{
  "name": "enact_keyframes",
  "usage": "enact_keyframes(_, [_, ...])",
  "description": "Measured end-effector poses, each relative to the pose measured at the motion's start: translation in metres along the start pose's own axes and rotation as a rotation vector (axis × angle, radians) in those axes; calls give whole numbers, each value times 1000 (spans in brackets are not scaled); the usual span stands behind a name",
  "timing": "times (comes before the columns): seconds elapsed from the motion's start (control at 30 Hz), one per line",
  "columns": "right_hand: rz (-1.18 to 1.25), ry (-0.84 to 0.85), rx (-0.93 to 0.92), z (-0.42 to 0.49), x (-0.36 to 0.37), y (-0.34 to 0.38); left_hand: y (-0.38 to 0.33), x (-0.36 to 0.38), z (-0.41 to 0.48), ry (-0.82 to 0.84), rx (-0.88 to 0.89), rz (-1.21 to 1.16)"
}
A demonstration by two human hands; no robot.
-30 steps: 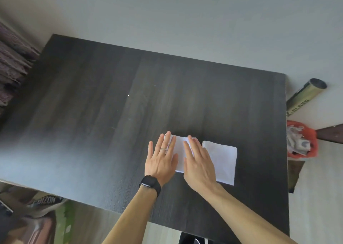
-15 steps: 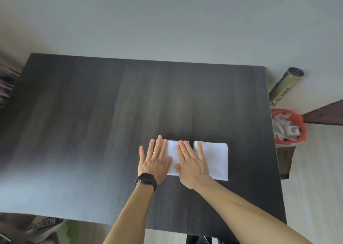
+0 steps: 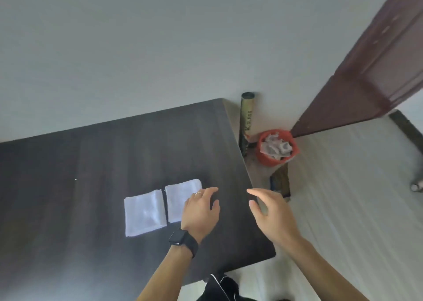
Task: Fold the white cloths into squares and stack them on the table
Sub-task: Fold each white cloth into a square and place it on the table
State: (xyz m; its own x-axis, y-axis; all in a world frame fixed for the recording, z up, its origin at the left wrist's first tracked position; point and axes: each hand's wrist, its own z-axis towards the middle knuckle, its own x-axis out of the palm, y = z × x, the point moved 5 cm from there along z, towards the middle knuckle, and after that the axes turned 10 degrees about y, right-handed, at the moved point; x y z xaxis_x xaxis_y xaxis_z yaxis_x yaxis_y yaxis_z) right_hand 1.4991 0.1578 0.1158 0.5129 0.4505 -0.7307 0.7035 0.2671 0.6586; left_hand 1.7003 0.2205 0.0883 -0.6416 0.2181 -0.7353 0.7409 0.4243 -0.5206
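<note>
Two white cloths lie folded into rough squares on the dark table, so the folding of these two looks done, but the stacking is not: they sit side by side with a thin strip of bare wood between them, neither on top of the other. The near cloth has its corner hidden under the left hand, whose fingers are loosely curved and reach past the cloth over bare table, clasping nothing; whether the palm touches the fabric cannot be told. The far cloth lies just beyond it, on the side away from both hands, fully uncovered. The right hand hovers with fingers loosely spread and empty, directly over the table's side edge, half above wood and half above floor. No unfolded cloth is in view, so how many remain cannot be judged. What is left here, by my reading, is lifting one square onto the other. There is plenty of open tabletop ahead of the left fingertips toward the wall and past the far cloth. The tight side is under the right hand, where the table ends; beyond that edge, ahead of the right fingers, stand a red waste bin full of crumpled paper and a cardboard tube.
</note>
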Motion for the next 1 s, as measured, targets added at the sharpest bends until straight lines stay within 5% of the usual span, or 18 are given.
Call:
enact_keyframes(0.63, [167, -855, 632, -397, -394, -357, -661, 320, -75, 359, 959, 146])
enact_keyframes(1.0, [156, -1068, 857, -537, -524, -533, -898, 521, -119, 653, 1185, 206])
